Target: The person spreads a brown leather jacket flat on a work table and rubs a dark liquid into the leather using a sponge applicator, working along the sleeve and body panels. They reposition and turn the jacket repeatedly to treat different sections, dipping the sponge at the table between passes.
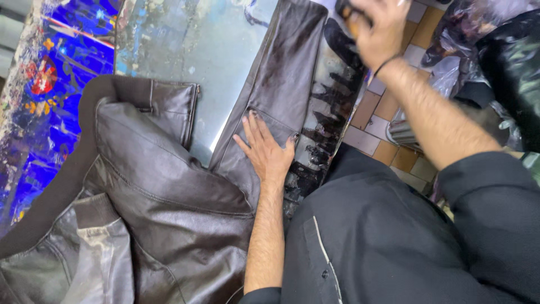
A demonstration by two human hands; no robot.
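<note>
A dark brown leather jacket [163, 186] lies spread over a paint-stained worktable [197, 45]. One sleeve [287, 62] stretches toward the table's far edge. My left hand [264, 149] lies flat on that sleeve with fingers spread, pressing it down. My right hand [379, 28] is raised at the top of the view, blurred, with its fingers curled around a small dark and orange object [346, 12] that I cannot make out clearly. A thin black band circles that wrist.
The table's edge [323, 112] is streaked with dark stain. Beyond it lies a tiled floor [388, 107] in brown and white. Shiny black plastic bags [506, 50] are heaped at the upper right. Blue and red paint covers the table's left end [62, 67].
</note>
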